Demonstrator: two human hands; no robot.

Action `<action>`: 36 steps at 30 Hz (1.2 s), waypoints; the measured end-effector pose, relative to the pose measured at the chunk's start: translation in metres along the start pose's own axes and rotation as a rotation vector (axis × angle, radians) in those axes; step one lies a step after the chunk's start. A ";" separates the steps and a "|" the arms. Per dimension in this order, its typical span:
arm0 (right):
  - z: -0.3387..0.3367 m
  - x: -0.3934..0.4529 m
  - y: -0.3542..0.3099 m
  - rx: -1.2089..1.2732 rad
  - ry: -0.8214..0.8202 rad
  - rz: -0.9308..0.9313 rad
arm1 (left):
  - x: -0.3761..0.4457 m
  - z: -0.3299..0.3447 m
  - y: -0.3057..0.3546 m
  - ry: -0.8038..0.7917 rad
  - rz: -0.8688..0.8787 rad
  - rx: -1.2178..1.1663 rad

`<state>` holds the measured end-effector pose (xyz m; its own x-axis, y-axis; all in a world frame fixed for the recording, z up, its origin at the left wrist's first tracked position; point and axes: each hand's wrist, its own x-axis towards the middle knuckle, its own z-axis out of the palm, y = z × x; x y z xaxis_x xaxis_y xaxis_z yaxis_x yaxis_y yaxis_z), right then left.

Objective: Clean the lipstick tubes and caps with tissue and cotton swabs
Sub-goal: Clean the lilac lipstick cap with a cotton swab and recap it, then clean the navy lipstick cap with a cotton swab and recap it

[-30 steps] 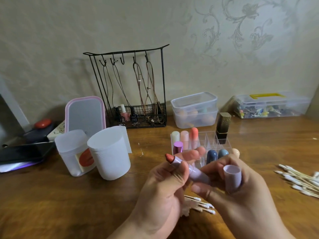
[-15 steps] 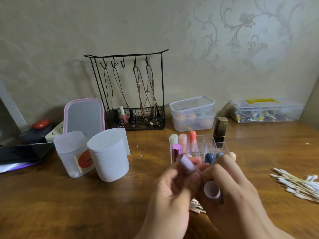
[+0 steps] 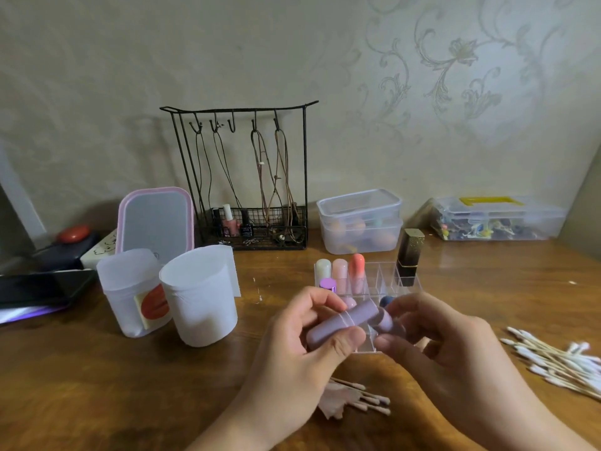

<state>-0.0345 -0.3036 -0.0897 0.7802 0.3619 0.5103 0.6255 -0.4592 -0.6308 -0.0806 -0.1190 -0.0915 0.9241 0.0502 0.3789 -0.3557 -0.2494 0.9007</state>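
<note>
My left hand (image 3: 292, 362) grips a lilac lipstick tube (image 3: 341, 322) between thumb and fingers, lying almost level. My right hand (image 3: 448, 349) pinches the far end of the same tube, where its lilac cap (image 3: 385, 320) sits on the tube. Behind my hands stands a clear organiser (image 3: 380, 278) with several pastel lipsticks (image 3: 340, 271) and a black and gold lipstick (image 3: 409, 255). Used cotton swabs (image 3: 367, 398) and a crumpled stained tissue (image 3: 331, 402) lie on the table under my hands.
A heap of clean cotton swabs (image 3: 553, 359) lies at the right. Two white tissue rolls (image 3: 198, 297) stand left of centre, a pink-rimmed mirror (image 3: 156, 222) and wire jewellery rack (image 3: 244, 177) behind them. Clear lidded boxes (image 3: 361, 219) sit along the wall.
The red lipstick tip was bare and the cap apart in my right hand. The cap now sits on the tube, and both hands hold the closed lipstick.
</note>
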 end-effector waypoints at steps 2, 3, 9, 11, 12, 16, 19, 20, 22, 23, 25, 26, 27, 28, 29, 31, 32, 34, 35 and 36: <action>-0.002 0.000 0.001 0.003 0.034 -0.023 | 0.000 0.000 0.000 -0.013 -0.012 -0.011; -0.002 0.000 0.002 0.003 0.048 -0.034 | 0.001 0.001 0.001 -0.015 -0.014 -0.011; 0.000 0.000 0.002 -0.041 0.034 -0.064 | 0.000 0.001 -0.003 0.014 0.046 0.105; 0.003 -0.002 0.001 -0.012 -0.007 -0.065 | -0.001 0.003 -0.004 -0.015 0.063 0.122; 0.005 -0.004 0.001 0.012 -0.015 -0.055 | -0.002 0.004 -0.004 -0.037 0.068 0.121; 0.010 -0.006 0.006 0.112 0.032 -0.015 | -0.001 0.004 -0.005 -0.059 0.048 0.123; 0.012 -0.006 0.005 0.176 0.087 -0.042 | -0.002 0.004 -0.004 -0.064 0.041 0.129; 0.012 -0.006 0.004 0.196 0.106 -0.056 | -0.002 0.004 -0.004 -0.067 0.048 0.128; 0.010 -0.004 0.005 0.211 0.135 -0.091 | -0.002 0.004 -0.002 -0.096 0.051 0.092; 0.009 -0.003 0.006 0.219 0.164 -0.107 | -0.003 0.005 -0.002 -0.119 0.049 0.082; 0.006 0.002 0.009 0.235 0.266 -0.128 | -0.002 0.005 -0.005 -0.083 0.077 0.137; 0.005 0.005 0.010 0.204 0.323 -0.159 | -0.001 0.004 -0.007 -0.021 0.098 0.171; 0.004 0.007 0.011 0.130 0.372 -0.197 | 0.000 0.003 -0.009 0.053 0.112 0.191; 0.004 0.009 0.013 0.031 0.405 -0.233 | 0.001 0.002 -0.011 0.125 0.119 0.189; 0.005 0.011 0.016 -0.070 0.419 -0.261 | 0.002 0.000 -0.012 0.187 0.120 0.164; 0.008 0.014 0.021 -0.225 0.395 -0.293 | 0.004 -0.002 -0.011 0.261 0.083 0.074; 0.010 0.015 0.025 -0.288 0.362 -0.309 | 0.004 -0.003 -0.011 0.270 0.058 0.033; 0.014 0.017 0.027 -0.392 0.288 -0.330 | 0.004 -0.003 -0.009 0.252 0.033 -0.003; 0.016 0.019 0.029 -0.440 0.266 -0.334 | 0.003 -0.002 -0.009 0.237 0.027 -0.010; 0.017 0.020 0.031 -0.488 0.252 -0.337 | 0.003 -0.002 -0.009 0.222 0.022 -0.015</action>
<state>0.0007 -0.2970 -0.1095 0.4786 0.3764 0.7933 0.7154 -0.6909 -0.1038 -0.0749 -0.1149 -0.0977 0.8634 0.2570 0.4341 -0.3787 -0.2382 0.8943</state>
